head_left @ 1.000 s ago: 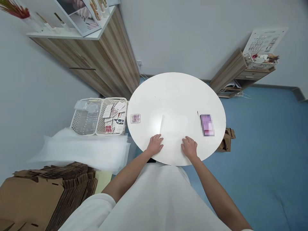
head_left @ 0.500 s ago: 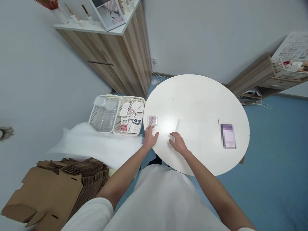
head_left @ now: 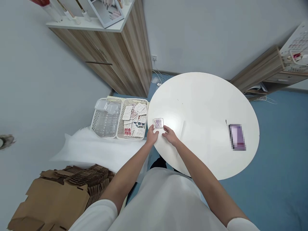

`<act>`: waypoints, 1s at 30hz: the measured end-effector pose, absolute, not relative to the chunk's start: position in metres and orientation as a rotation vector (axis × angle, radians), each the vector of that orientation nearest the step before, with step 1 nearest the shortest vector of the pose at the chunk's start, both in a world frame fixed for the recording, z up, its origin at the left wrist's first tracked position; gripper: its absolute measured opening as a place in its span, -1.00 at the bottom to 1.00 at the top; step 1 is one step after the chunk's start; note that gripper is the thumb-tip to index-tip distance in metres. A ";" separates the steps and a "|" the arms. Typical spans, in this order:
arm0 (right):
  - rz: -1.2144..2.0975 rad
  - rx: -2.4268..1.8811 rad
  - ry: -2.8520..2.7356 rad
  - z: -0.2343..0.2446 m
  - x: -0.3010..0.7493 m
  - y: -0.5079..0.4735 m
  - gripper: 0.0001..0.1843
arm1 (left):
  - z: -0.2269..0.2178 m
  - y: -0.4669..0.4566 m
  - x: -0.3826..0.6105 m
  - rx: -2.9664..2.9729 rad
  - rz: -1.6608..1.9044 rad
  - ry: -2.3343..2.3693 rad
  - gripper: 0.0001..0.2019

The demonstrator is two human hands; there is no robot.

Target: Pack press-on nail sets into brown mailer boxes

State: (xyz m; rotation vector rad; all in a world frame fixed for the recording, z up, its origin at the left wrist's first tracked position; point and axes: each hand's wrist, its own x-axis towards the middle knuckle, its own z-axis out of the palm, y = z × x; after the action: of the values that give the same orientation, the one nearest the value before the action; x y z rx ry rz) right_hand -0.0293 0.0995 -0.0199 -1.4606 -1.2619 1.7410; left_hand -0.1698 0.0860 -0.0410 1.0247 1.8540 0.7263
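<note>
A small clear plastic case (head_left: 158,123) with rows of purple-pink pieces inside is at the left side of the white round table (head_left: 204,96). My left hand (head_left: 152,136) grips the case's lower left corner, fingers along its left edge and thumb near the front. At the lower right corner is my right hand (head_left: 170,135), its fingers and thumb apart; whether the fingertips touch the case I cannot tell. A pale thin strip (head_left: 183,128) lies on the table to the right of that hand.
Left of the table stand a basket of printed cards (head_left: 134,120) and a basket of clear plastic trays (head_left: 106,120). White foam sheeting (head_left: 96,149) and a stack of folded cardboard boxes (head_left: 53,195) are nearer me. A blurred purple object (head_left: 237,137) lies at the table's right.
My right hand has moved left from beside the pale strip to the case. My left hand has moved up onto the case, which has shifted slightly right on the table. The view has shifted a little.
</note>
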 end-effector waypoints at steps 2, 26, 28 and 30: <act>1.685 -1.460 -1.272 -0.022 -0.021 0.094 -0.37 | -0.041 0.083 -0.164 1.045 0.743 1.837 -0.47; 1.147 -1.643 -1.672 -0.025 0.181 -0.042 -0.78 | -0.012 -0.037 -0.003 1.512 0.547 1.674 -0.66; 1.141 -1.616 -1.713 -0.026 0.181 -0.045 -0.77 | -0.013 -0.041 -0.004 1.540 0.539 1.673 -0.66; 1.136 -1.606 -1.737 -0.028 0.180 -0.047 -0.77 | -0.015 -0.043 -0.007 1.576 0.541 1.648 -0.66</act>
State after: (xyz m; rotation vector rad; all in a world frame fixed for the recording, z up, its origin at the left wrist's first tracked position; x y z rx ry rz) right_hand 0.1804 -0.0473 -0.0282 -1.6059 -1.7369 1.1356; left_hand -0.0069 -0.0427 -0.0153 1.5759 1.6481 0.5413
